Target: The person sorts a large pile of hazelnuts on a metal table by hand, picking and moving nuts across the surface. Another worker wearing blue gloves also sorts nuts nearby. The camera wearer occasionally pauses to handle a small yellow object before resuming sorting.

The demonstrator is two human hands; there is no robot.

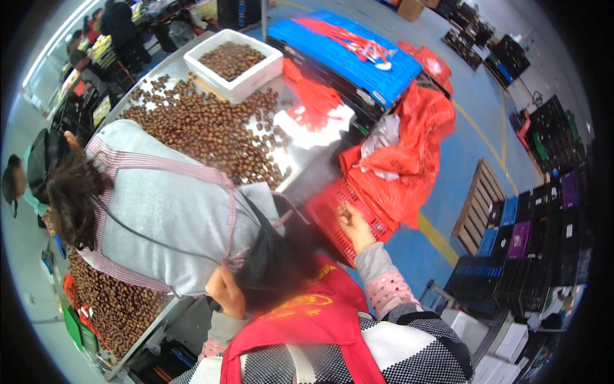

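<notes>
My right hand (355, 224) is over a red plastic crate (331, 216), its fingers curled around a few small brown nuts (346, 214). Red plastic bags (403, 177) lie across the crate beside it. My left hand (226, 289) is bent near my body, close to the back of a person in a striped apron; nothing shows in it, but its palm side is hidden. Beyond that person, many round brown nuts (201, 125) are spread on a metal table, where a white foam box (264, 72) holds more of them.
A person in a grey top (168, 201) leans over the table directly at my left. Red net bags (312, 101) lie on the table's right part, beside a blue crate lid (331, 53). A wooden pallet (479, 201) and stacked crates (532, 240) stand at the right.
</notes>
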